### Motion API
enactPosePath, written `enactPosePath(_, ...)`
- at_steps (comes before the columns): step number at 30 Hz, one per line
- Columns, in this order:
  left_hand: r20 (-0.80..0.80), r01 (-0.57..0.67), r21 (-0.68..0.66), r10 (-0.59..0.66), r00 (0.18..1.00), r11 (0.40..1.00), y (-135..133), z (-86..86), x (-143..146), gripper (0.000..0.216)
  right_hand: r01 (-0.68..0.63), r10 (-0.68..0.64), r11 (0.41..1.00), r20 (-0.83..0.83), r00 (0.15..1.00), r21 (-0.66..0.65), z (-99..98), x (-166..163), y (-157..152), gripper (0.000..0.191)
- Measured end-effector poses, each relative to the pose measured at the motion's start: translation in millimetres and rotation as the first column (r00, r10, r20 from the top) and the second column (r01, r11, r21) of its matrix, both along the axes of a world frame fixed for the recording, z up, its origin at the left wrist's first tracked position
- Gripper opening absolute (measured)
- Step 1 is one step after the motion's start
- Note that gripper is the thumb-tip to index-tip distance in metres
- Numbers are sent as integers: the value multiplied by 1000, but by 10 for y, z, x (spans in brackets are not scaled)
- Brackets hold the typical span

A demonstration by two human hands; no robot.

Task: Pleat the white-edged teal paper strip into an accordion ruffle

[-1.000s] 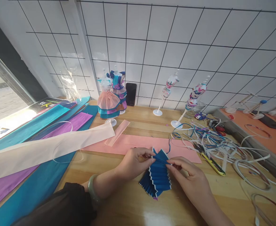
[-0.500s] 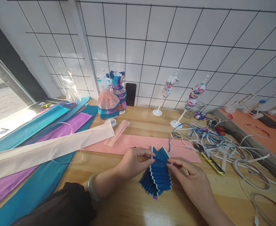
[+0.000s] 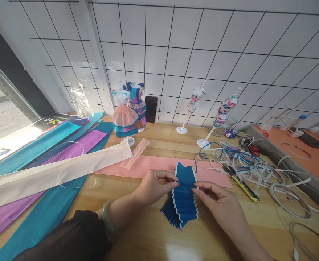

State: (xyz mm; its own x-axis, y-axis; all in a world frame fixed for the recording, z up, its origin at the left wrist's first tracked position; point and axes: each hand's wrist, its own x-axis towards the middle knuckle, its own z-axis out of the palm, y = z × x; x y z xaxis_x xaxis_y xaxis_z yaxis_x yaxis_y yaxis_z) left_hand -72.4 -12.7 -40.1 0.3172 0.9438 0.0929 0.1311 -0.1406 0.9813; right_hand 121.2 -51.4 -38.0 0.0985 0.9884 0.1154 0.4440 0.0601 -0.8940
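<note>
A blue accordion-pleated strip (image 3: 185, 201) with white zigzag edges hangs between my two hands, just over the wooden tabletop. My left hand (image 3: 158, 186) pinches its left edge between thumb and fingers. On the opposite edge, my right hand (image 3: 216, 199) has the same kind of pinch. Above the fingers the strip's upper end stands up with wide folds. Its lower part is tightly pleated and doubles back to the lower left, where a small purple bit shows at the tip. Behind it lies a long pink strip (image 3: 213, 174), with a short peach strip (image 3: 134, 155) across its left part.
Cream (image 3: 102, 159), purple (image 3: 94, 141) and teal strips (image 3: 58, 203) cover the left side. Small dress forms (image 3: 123, 116) and a phone (image 3: 151, 108) stand along the tiled wall. Tangled ribbons (image 3: 238, 156), a yellow cutter (image 3: 245, 189) and a coiled band (image 3: 290, 201) lie right.
The strip's upper end has risen and opened out flatter above my fingers. Both hands keep their pinch at nearly the same spot.
</note>
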Motion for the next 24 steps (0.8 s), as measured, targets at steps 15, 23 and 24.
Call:
enactPosePath(15, 297, 86, -135, -43, 954, 987, 43, -125, 21, 26, -1, -1, 1000, -108, 994, -18, -8, 4, 9, 20)
enactPosePath(23, 182, 51, 2, -50, 982, 999, 22, -95, 26, 30, 26, -24, 999, -83, 996, 31, 9, -44, -14, 21)
enactPosePath(24, 155, 57, 20, -60, 986, 998, 16, -79, 17, 29, 24, -21, 999, -70, 997, 35, 10, -44, -17, 21)
